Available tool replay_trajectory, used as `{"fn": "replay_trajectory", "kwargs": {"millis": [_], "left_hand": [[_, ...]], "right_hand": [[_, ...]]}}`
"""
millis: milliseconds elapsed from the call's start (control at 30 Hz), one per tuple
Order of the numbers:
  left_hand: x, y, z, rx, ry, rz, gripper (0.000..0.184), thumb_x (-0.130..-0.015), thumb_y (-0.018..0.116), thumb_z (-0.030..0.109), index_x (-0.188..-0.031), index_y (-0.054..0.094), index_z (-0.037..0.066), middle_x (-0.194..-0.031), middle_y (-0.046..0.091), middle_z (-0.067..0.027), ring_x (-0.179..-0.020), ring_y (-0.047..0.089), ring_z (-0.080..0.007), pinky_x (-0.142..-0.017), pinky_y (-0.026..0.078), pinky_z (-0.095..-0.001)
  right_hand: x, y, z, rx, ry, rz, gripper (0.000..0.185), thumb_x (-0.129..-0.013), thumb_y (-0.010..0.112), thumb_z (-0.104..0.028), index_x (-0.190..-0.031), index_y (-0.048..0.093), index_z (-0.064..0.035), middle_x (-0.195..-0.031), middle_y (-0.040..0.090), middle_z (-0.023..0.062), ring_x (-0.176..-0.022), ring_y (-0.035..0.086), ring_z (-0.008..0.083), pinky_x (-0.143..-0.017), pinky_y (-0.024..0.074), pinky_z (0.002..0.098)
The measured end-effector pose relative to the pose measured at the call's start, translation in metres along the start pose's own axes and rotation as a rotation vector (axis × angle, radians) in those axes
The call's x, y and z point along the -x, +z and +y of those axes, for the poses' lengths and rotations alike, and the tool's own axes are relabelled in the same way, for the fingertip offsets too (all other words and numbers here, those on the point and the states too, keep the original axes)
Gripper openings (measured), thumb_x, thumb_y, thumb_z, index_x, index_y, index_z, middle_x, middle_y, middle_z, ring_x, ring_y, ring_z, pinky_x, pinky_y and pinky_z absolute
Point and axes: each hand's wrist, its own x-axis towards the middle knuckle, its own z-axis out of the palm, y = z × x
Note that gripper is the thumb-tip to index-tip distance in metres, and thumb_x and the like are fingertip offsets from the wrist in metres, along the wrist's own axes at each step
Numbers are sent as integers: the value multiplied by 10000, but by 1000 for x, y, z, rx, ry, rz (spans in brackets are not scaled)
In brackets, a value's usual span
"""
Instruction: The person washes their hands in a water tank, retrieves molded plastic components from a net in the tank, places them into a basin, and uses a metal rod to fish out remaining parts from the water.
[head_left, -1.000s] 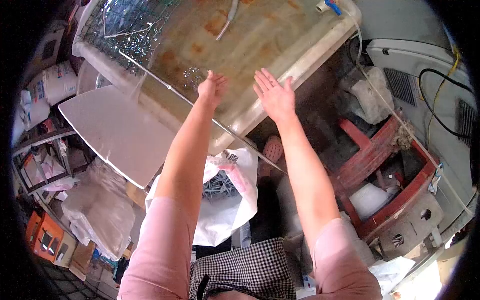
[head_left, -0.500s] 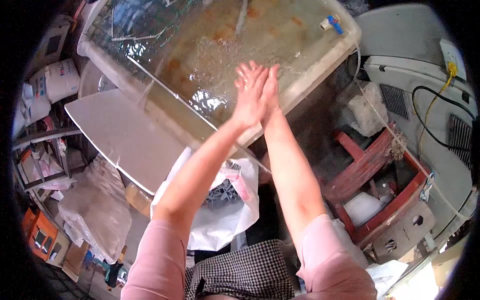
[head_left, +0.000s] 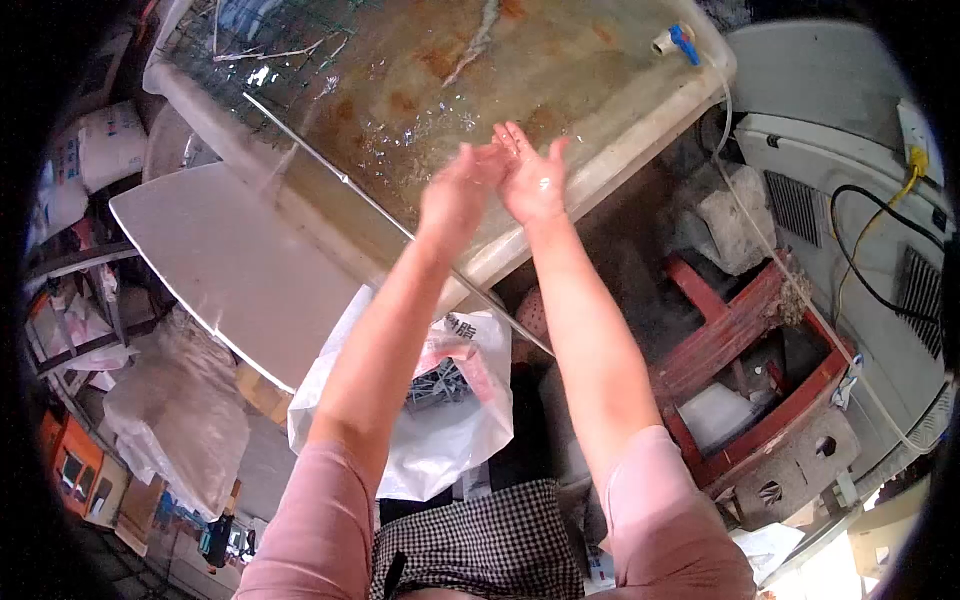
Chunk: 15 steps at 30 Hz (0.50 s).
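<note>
Both hands over the near corner of the tub point(head_left: 610, 143), above the water point(head_left: 400, 110). Left hand point(head_left: 535, 185): grip spread, palm up, wet. Right hand point(head_left: 455, 200): right beside it, fingers pointing at the left; motion blur, can't tell if its grip is spread or closed. Rod point(head_left: 344, 179) slants across the tub, passing under the right forearm. Blue-handled valve point(head_left: 684, 45) at the tub's far right. Open white bag point(head_left: 465, 430) with grey pieces point(head_left: 437, 384) below, between the forearms.
</note>
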Motion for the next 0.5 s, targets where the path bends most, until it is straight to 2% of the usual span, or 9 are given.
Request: {"fn": "replay_trajectory", "kwargs": {"millis": [33,67,100,167,200,300,367,433,500], "left_hand": [[15,21,11,-294,53,23,448,-918,349,345,-1137,480,-23,-1168,504,-162,-1147,402,-284,-1026,190,-338],[24,32,16,-763,290,-116,425,-921,341,316,-1212,431,20,-1277,403,-167,-1237,294,-287,-1045,116,-367],[15,36,6,-1108,664,17,457,-919,293,355,-1274,378,80,-1358,278,-165,-1295,167,-287,-1045,55,-418],[-19,10,27,-1194,422,-163,515,-908,251,424,-1307,335,109,-1401,160,-171,-1315,67,-288,-1039,6,-449],[-33,13,36,-1071,294,66,537,-905,211,441,-1299,345,102,-1397,165,-179,-1314,70,-292,-1042,1,-453],[-28,19,38,-1106,405,76,514,-903,231,419,-1282,365,99,-1376,201,-182,-1301,105,-307,-1037,37,-487],[-14,20,31,-1203,574,4,478,-899,260,382,-1251,399,92,-1339,270,-182,-1281,162,-323,-1026,73,-514],[-11,20,29,-1282,761,-46,442,-894,289,346,-1220,434,85,-1302,338,-182,-1261,219,-339,-1015,108,-541],[-25,14,46,-1442,625,112,383,-866,367,285,-1185,461,95,-1284,358,-167,-1258,217,-342,-1014,106,-548]], "right_hand": [[-2,6,5,113,-31,46,878,-771,167,-707,-1342,183,-40,-1405,186,108,-1307,143,217,-1039,163,409],[3,14,11,215,-71,-22,935,-740,163,-740,-1355,124,-36,-1410,168,106,-1300,151,215,-1048,148,386],[6,30,18,52,-67,-73,905,-759,176,-718,-1350,144,-34,-1396,206,118,-1285,193,236,-1046,158,387],[22,56,18,5,-63,-143,900,-761,223,-711,-1355,121,-43,-1404,178,122,-1277,217,255,-1048,152,399],[23,59,20,11,-18,-275,874,-761,267,-702,-1351,151,-68,-1388,217,109,-1253,268,250,-1042,190,387],[16,59,3,235,-141,84,860,-754,240,-715,-1349,182,-97,-1380,240,102,-1245,281,244,-1030,223,366],[24,61,6,137,-290,36,845,-757,207,-720,-1346,215,-115,-1371,270,91,-1235,291,228,-1015,231,353],[34,74,6,124,-43,-152,861,-753,187,-729,-1358,192,-116,-1384,252,90,-1249,264,223,-1026,186,359],[52,84,14,-120,102,-272,833,-781,239,-685,-1318,254,-48,-1354,299,92,-1240,280,251,-1017,231,368]]}}
